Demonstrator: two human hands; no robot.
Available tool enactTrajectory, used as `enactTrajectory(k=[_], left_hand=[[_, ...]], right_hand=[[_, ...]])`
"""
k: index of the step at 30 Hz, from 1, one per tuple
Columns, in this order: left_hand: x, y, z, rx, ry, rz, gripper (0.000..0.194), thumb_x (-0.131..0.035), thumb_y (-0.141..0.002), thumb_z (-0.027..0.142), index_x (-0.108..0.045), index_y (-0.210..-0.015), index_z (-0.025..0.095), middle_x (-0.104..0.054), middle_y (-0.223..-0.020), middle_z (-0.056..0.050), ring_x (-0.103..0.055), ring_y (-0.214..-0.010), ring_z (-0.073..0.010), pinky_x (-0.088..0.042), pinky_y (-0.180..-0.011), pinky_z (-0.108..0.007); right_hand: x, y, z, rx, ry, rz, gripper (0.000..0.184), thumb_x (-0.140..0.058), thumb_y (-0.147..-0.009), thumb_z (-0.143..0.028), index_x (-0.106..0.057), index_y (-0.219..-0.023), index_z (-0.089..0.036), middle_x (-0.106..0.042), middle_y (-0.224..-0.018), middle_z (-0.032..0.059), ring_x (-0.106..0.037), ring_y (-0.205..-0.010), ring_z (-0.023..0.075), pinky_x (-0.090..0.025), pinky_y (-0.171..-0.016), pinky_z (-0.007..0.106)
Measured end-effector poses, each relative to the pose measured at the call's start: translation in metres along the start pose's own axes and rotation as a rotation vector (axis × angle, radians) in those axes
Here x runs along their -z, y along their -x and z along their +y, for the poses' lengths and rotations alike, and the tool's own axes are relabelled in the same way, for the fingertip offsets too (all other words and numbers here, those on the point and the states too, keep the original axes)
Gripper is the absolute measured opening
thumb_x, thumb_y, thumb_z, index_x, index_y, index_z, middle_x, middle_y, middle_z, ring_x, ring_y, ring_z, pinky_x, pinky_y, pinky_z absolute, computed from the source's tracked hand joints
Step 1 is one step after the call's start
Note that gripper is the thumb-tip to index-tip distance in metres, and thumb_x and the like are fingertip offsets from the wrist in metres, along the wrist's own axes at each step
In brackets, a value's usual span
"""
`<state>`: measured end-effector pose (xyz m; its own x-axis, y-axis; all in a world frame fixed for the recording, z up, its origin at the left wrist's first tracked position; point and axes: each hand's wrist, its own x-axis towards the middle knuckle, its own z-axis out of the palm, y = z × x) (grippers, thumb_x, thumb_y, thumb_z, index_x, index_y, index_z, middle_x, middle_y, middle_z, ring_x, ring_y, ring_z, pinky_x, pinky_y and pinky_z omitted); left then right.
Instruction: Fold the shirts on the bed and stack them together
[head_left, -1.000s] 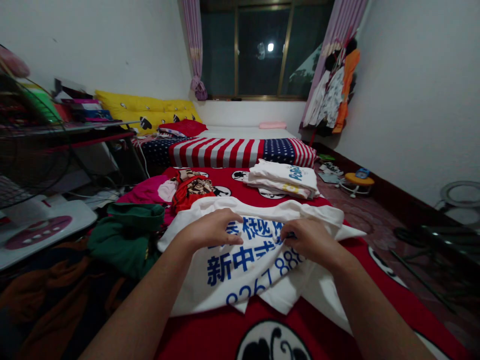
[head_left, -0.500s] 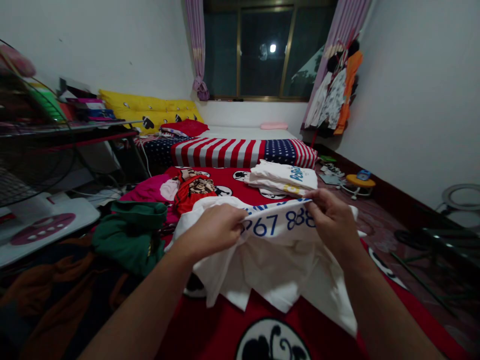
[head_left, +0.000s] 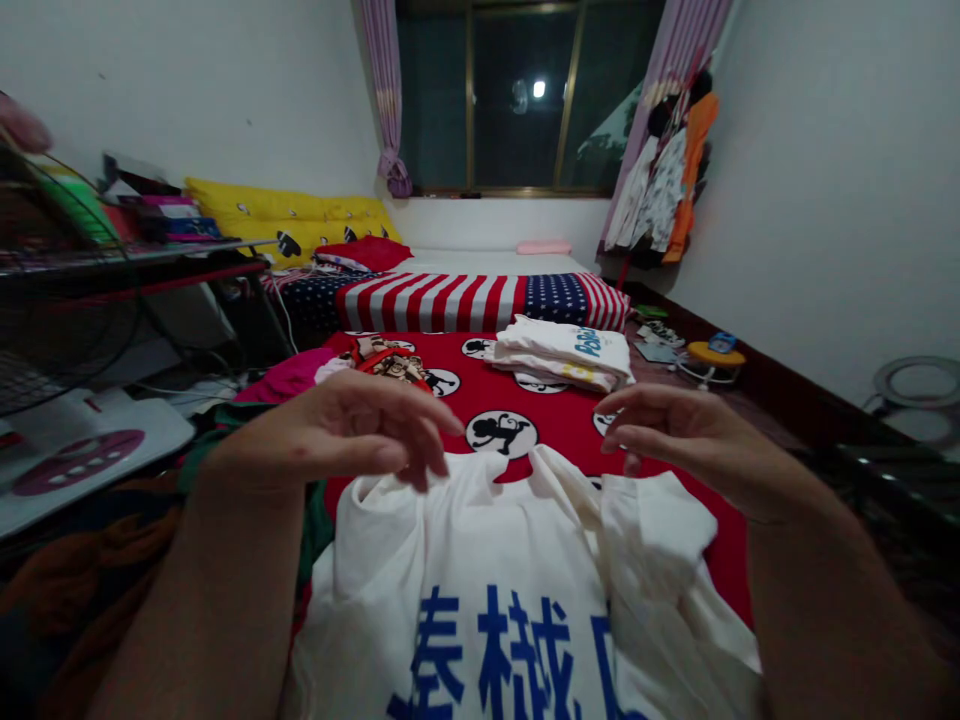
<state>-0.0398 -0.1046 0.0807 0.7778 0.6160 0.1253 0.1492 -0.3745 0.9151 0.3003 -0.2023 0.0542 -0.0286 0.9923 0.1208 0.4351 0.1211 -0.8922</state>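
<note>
A white T-shirt (head_left: 517, 540) with large blue printed characters lies spread and wrinkled before me on a red cloth (head_left: 450, 420) patterned with black-and-white figures. Above its left upper part is my left hand (head_left: 360, 430), fingers loosely curved and apart, holding nothing. My right hand (head_left: 675, 425) hovers over the shirt's right sleeve, thumb and fingers parted around nothing. Beyond the hands sits a stack of folded white shirts (head_left: 562, 350) with blue and yellow print. The shirt's lower end runs out of view.
Left of the shirt lie a magenta garment (head_left: 289, 375), a red-and-brown patterned garment (head_left: 390, 362) and dark clothes (head_left: 97, 560). A white-and-purple appliance (head_left: 82, 455) stands at far left. Behind is a bed with a flag-pattern cover (head_left: 435, 303). An orange stool (head_left: 716, 353) is at right.
Both hands have let go of the white shirt's printed edge and moved apart. The shirt, bunched and held up before, now lies flatter and closer, showing large blue characters.
</note>
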Motion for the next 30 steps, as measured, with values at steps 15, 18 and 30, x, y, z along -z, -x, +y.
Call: enactTrajectory(k=[15, 18, 30], left_hand=[[0.004, -0.067, -0.101, 0.192, -0.530, 0.099, 0.023, -0.060, -0.068, 0.034, -0.070, -0.078, 0.015, -0.069, -0.077, -0.002, -0.063, -0.075, -0.0203, -0.045, -0.066, -0.025], [0.023, -0.064, -0.094, 0.081, -0.544, 0.793, 0.021, -0.060, -0.069, 0.034, -0.068, -0.079, 0.017, -0.069, -0.082, -0.003, -0.062, -0.079, -0.0202, -0.047, -0.073, -0.026], [0.034, -0.040, -0.071, 0.309, -0.359, 0.365, 0.041, -0.075, -0.058, 0.043, -0.073, -0.091, 0.020, -0.071, -0.081, -0.001, -0.064, -0.068, -0.0185, -0.046, -0.054, -0.021]], right_hand=[[-0.014, -0.039, 0.058, -0.062, 0.582, 0.228, 0.026, -0.057, -0.074, -0.037, -0.062, -0.060, -0.016, -0.054, -0.053, -0.0018, -0.049, -0.051, 0.0109, -0.030, -0.046, 0.021], [-0.005, -0.040, 0.059, 0.004, 0.329, 0.686, 0.024, -0.059, -0.075, -0.039, -0.067, -0.073, -0.015, -0.061, -0.059, -0.0003, -0.055, -0.051, 0.0123, -0.037, -0.045, 0.021], [-0.002, -0.042, 0.041, 0.127, -0.555, 1.058, 0.007, -0.062, -0.063, -0.019, -0.059, -0.069, -0.018, -0.057, -0.050, -0.0062, -0.047, -0.033, 0.0069, -0.038, -0.029, 0.015]])
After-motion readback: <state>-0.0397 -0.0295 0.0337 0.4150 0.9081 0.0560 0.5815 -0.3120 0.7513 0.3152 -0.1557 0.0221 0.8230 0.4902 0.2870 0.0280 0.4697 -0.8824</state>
